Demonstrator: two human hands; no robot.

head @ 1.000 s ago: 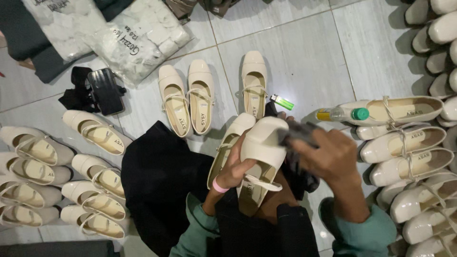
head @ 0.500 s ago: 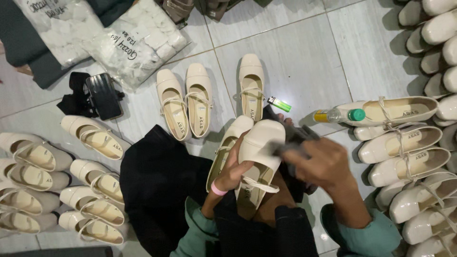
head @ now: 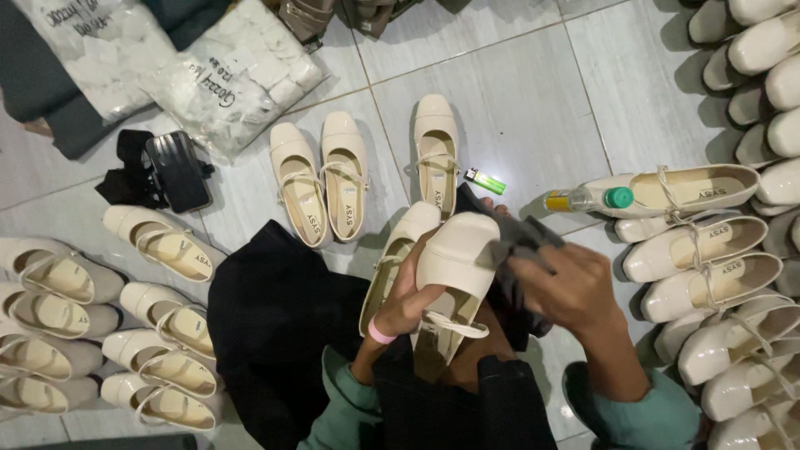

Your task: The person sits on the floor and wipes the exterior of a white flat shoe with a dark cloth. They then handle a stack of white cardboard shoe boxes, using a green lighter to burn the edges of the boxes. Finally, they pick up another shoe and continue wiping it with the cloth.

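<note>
My left hand [head: 406, 302] grips a cream strapped flat shoe [head: 454, 271] from its left side, toe pointing away from me. My right hand [head: 575, 287] presses a dark grey cloth [head: 521, 242] against the right side of the shoe's toe. A second cream shoe [head: 398, 250] lies just left of the held one, partly behind my left hand. A pink band sits on my left wrist. Both sleeves are teal.
Three cream shoes [head: 343, 179] lie on the grey tiled floor ahead. Rows of matching shoes fill the left [head: 158, 312] and right [head: 708, 250] sides. A green lighter [head: 485, 180], a green-capped bottle [head: 587, 199], black fabric [head: 267, 325] and plastic bags [head: 225, 79] lie around.
My right hand with the cloth has slid slightly left and down along the shoe's toe. The left hand keeps its grip on the shoe.
</note>
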